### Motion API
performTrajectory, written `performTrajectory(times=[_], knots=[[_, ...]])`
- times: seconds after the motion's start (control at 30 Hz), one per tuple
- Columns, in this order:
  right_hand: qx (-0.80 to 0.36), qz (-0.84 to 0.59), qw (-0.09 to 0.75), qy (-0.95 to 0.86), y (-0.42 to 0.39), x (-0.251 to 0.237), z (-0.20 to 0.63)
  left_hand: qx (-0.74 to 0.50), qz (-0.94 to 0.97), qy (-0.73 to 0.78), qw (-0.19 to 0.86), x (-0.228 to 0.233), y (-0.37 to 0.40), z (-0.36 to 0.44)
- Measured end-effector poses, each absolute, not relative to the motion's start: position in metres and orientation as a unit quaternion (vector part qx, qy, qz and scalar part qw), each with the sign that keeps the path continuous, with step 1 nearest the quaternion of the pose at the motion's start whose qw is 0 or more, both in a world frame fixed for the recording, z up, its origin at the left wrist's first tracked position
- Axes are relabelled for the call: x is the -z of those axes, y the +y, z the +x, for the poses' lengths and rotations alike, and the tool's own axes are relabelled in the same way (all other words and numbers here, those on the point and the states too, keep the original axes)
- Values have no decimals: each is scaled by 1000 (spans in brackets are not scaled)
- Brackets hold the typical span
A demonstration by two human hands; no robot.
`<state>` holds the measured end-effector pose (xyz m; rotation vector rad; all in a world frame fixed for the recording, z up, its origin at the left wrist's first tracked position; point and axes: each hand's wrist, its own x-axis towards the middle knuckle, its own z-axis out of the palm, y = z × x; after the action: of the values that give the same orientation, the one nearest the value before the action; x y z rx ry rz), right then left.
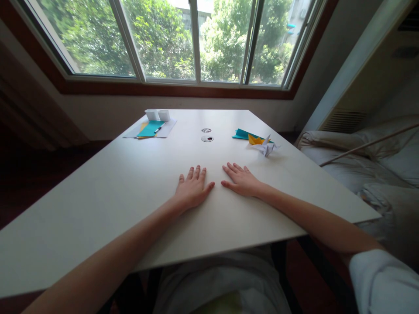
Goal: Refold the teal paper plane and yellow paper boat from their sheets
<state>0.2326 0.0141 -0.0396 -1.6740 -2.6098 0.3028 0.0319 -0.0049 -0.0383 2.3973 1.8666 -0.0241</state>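
Both my hands lie palm down on a white table [131, 187], a small gap between the thumbs. My left hand [194, 187] has its fingers spread and holds nothing. Flat as well, with fingers apart, my right hand [241, 179] holds nothing. Beyond the right hand sits a group of folded paper: a white origami piece with pointed tips [266, 148], a yellow paper boat [257, 140] and a teal folded paper [244, 133], which looks like a paper plane. The white piece partly covers the yellow one.
At the far left, teal paper [150, 127] lies on yellow and white sheets, with a marker [159, 127] on top. Two small white containers [164, 115] stand behind. Two round discs [207, 138] are mid-table. A covered sofa [334, 152] is at right, a window [196, 43] ahead.
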Motion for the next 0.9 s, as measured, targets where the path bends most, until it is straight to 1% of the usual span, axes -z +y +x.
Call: performTrajectory(times=[0.9], knots=[[-93, -539, 5, -837, 13, 37, 231, 2, 793, 608, 36, 41, -4, 30]])
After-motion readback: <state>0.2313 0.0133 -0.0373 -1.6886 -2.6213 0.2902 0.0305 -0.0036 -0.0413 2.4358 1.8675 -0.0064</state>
